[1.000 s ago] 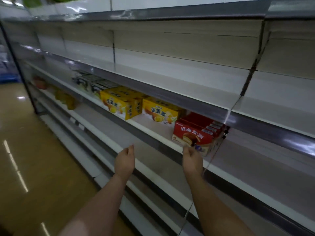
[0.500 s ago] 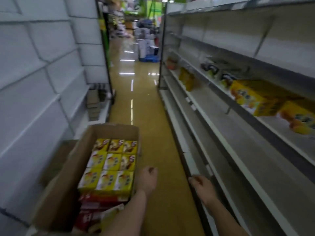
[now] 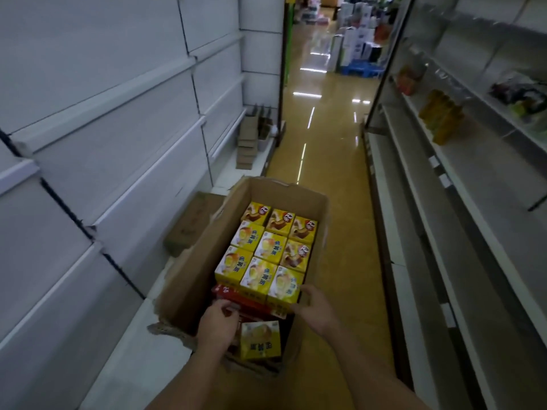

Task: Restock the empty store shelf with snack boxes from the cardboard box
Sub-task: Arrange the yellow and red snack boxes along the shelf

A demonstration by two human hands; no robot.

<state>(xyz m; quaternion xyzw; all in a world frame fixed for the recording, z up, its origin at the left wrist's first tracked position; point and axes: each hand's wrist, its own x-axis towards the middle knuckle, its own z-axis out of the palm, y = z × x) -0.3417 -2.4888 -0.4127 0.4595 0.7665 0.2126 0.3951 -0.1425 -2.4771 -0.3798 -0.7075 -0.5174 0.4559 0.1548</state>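
Note:
An open cardboard box (image 3: 189, 261) stands in the aisle below me. It holds several yellow snack boxes (image 3: 260, 276) standing in rows, with red snack boxes (image 3: 251, 301) lying under their near edge. One loose yellow box (image 3: 260, 340) lies at the near end. My left hand (image 3: 217, 324) has its fingers curled over the left end of a red box. At that box's right end is my right hand (image 3: 315, 310), thumb against the nearest yellow box, fingers stretched toward the red one. The store shelf (image 3: 473, 232) runs along the right.
White shelving lines the left side, with a shut brown carton (image 3: 192, 223) and stacked flat cardboard (image 3: 247, 143) on its base. Yellow packs (image 3: 441, 116) sit far along the right shelf. The shiny floor leads to a blue pallet (image 3: 361, 69) of goods.
My view has swung from the stocked shelf down the aisle to the cardboard box. Both hands have gone down into the box's near end, onto the red box.

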